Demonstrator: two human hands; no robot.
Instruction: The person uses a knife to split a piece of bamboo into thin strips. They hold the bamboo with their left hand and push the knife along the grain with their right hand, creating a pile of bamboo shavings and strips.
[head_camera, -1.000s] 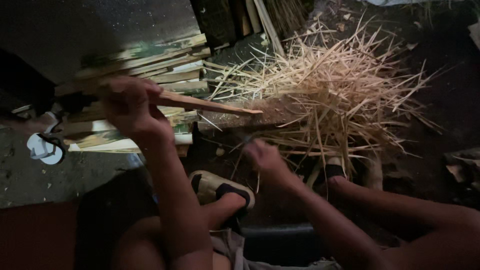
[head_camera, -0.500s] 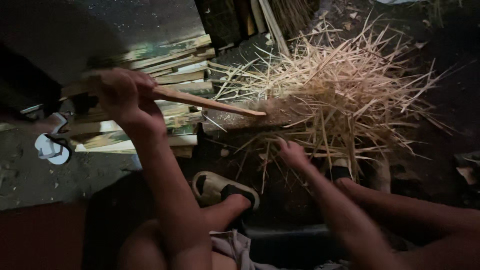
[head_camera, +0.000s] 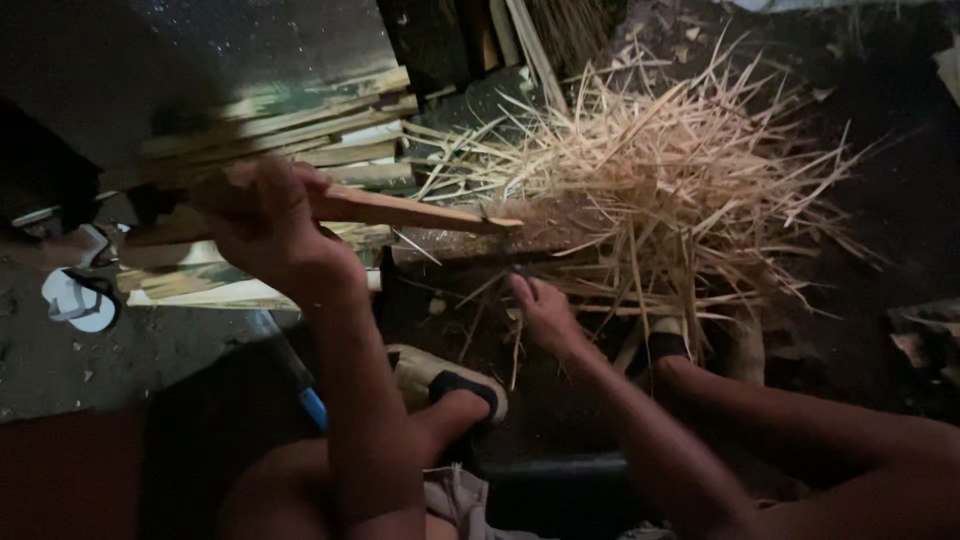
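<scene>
Left hand (head_camera: 265, 225): upper left of centre, fingers wrapped tight around the near end of a wooden stick (head_camera: 400, 210), which is raised and points right toward the frame's middle.
Wooden stick: a flat, split length, pale brown, tapering to a tip just above a dark block (head_camera: 480, 245). Judged light and stiff, with rough, possibly splintery edges; the thick near end, where the hand already grips it, looks the safest place to hold.
Right hand (head_camera: 540, 310): centre of the frame, lowered to the ground at the near edge of the splinter heap (head_camera: 680, 190); fingers bent among loose slivers, but whether they pinch one cannot be told in the dim light.
Splinter heap: upper right, a loose tangle of thin, straw-coloured strips lying every way. Judged very light, springy and brittle; single strips would snap if bent sharply and are best taken near the middle.
Stacked slats (head_camera: 290, 140): upper left, behind the left hand, longer flat pieces laid roughly parallel.
Sandals: one on the foot at lower centre (head_camera: 450, 385), another under the heap's near edge (head_camera: 660, 345).
White object (head_camera: 80, 300): far left on the ground, kind unclear.
Containers: none visible; all material lies loose on the ground.
</scene>
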